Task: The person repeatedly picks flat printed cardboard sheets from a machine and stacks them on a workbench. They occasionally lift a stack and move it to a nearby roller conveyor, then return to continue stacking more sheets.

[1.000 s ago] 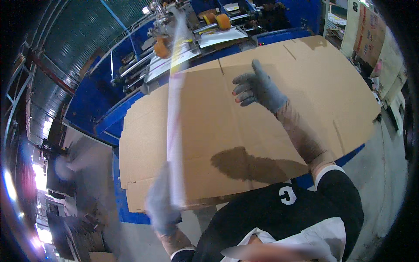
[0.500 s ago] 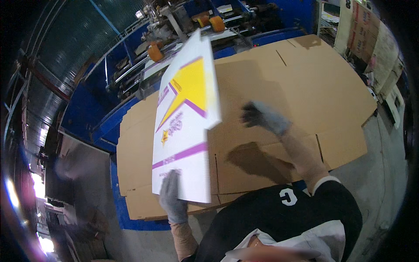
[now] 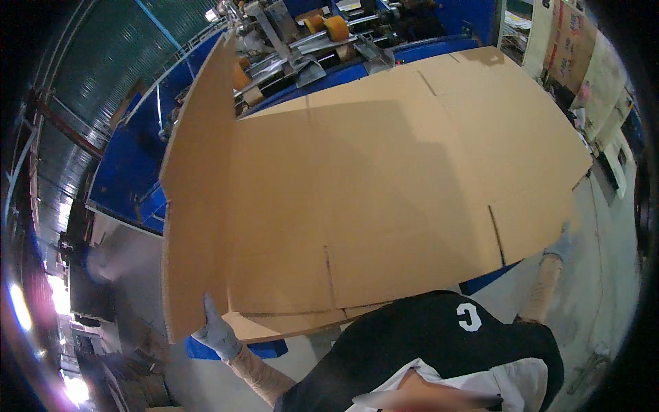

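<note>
A big brown cardboard sheet (image 3: 357,199) with creases and slots lies spread out in front of me. Its left panel (image 3: 195,206) stands raised, plain brown side facing me. My left hand (image 3: 218,334), in a grey glove, grips the near edge of that panel, the thumb up along its face and the other fingers mostly hidden. At the sheet's near right corner, my gloved right hand (image 3: 559,245) is closed on the edge with its thumb on top; the fingers underneath are out of sight.
Behind the sheet stands a blue machine (image 3: 439,24) with metal shafts and orange rollers (image 3: 336,29). Blue parts of a support (image 3: 264,348) show below the sheet. Cream panels with a brown carton piece (image 3: 571,48) stand at the far right, above grey floor (image 3: 583,275).
My left hand has swung the left panel outward, so its white, purple and yellow printed side no longer shows. My right hand has moved from above the sheet to its near right corner.
</note>
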`<state>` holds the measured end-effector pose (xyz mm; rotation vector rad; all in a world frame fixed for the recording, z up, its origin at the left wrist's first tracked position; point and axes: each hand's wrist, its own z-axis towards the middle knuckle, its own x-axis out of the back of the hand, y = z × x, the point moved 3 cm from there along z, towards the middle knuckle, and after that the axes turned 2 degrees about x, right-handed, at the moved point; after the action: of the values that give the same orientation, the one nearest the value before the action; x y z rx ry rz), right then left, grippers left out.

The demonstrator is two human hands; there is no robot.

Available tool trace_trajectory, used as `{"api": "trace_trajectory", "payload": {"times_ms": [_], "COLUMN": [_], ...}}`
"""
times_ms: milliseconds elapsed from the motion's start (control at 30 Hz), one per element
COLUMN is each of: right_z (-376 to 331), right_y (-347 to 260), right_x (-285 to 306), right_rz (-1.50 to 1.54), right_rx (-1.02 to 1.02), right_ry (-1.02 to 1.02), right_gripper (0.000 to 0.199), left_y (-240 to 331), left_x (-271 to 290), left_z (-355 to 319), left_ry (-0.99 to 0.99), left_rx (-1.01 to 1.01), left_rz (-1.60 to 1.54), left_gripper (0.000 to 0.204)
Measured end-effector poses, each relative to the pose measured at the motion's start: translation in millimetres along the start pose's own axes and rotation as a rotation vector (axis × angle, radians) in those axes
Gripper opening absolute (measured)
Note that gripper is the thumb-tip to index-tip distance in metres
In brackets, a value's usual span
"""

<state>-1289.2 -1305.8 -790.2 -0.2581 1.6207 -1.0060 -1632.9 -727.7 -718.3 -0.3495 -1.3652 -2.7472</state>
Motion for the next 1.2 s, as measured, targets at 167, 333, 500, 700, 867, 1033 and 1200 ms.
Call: {"api": "trace_trajectory", "payload": {"times_ms": [167,333,500,700,867,1033,1200], "right_z": [-22.1,-45.3,-86.4,-133.1,-135.7,-136.4,-145.3], "right_y": [23.4,80.6,87.3,150.3,166.3,167.1,195.2], "right_x": [-66.8,-128.2,-152.4,-135.8,-131.1,-124.3,-116.2], "right_rz": [-0.313,-1.188,-1.091,-1.43,-1.45,-1.413,-1.379], "right_rx": [0.533,0.825,0.865,1.082,1.05,1.013,1.037], "right_ry": [-0.505,-0.661,-1.16,-1.575,-1.569,-1.57,-1.462], "right_gripper": [0.037,0.03,0.045,0.041,0.041,0.042,0.048], "left_y": [-7.8,7.3,-8.6,-18.3,-16.9,-25.6,-49.3], "left_x": [-20.4,-94.6,-152.1,-156.7,-158.0,-158.6,-165.3], "left_z": [-9.5,-55.2,-98.8,-105.6,-103.7,-104.0,-98.7], "left_ry": [-0.283,-0.608,-0.963,-0.992,-1.009,-0.963,-0.904], "left_rx": [-0.067,-0.547,-0.58,-0.648,-0.641,-0.659,-0.724], "left_rz": [0.478,0.423,0.521,0.543,0.567,0.538,0.55], "left_gripper": [0.031,0.048,0.056,0.056,0.056,0.055,0.054]}}
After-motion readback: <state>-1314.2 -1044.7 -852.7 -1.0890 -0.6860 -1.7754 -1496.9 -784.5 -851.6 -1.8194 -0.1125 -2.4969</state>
